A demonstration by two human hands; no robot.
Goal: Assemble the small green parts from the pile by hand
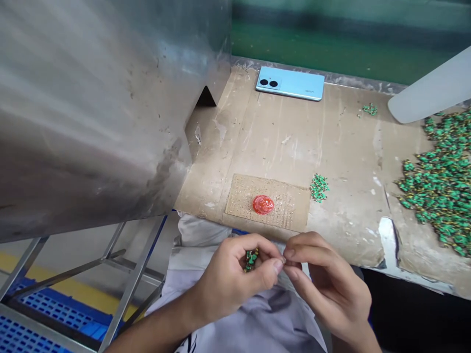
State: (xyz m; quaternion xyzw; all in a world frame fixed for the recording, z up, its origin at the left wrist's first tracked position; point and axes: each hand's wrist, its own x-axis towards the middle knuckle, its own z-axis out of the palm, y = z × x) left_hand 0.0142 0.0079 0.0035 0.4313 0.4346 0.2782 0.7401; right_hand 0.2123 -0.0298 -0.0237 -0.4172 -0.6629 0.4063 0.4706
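My left hand [241,277] is curled around several small green and gold pieces [250,260], which show in the hollow between thumb and forefinger. Its thumb and forefinger tips meet those of my right hand [326,282] above my lap, just off the table's front edge. The right fingers are pinched together; whatever is between the tips is too small to make out. Ahead of the hands lies a speckled brown cardboard piece [243,196] with a small glossy red blob or shallow cap [263,204] on it. Right of the cardboard sits a small cluster of green pieces [319,188].
A large heap of green pieces [441,181] covers the table's right side, with a pale rounded object [430,88] slanting over it. At the back lie a light blue phone [290,83] and a few green pieces [370,109]. A metal panel [110,108] stands left.
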